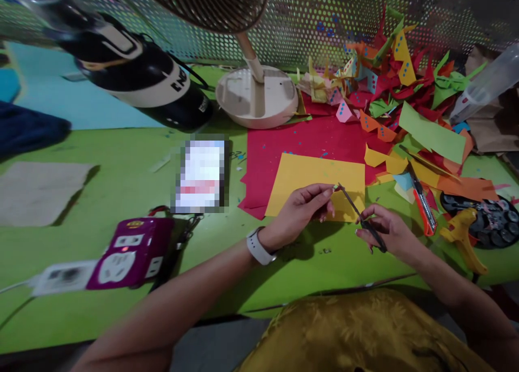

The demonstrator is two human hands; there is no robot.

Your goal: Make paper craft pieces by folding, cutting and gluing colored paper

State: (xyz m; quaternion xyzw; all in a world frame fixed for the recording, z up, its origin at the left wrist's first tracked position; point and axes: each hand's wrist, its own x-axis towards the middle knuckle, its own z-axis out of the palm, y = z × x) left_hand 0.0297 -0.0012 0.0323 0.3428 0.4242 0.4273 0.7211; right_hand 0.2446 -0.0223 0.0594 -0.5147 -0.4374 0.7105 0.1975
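My left hand (300,212), with a pale watch strap on its wrist, is closed in a pinch. A tiny pale green-white piece (335,188) shows at its fingertips; I cannot make out its material. My right hand (390,232) has its fingers in the handles of dark scissors (353,203). The blade tips point up and left, close to the tiny piece. Below both hands lies a yellow paper sheet (314,172), partly over red paper (263,145) on the green table (227,264).
Right of the hands are a red utility knife (424,207), a yellow glue gun (462,237) and a heap of coloured paper cutouts (389,91). A fan base (259,99) and a dark bottle (141,72) stand behind. Leftward lie a phone (200,174) and a purple power socket (130,253).
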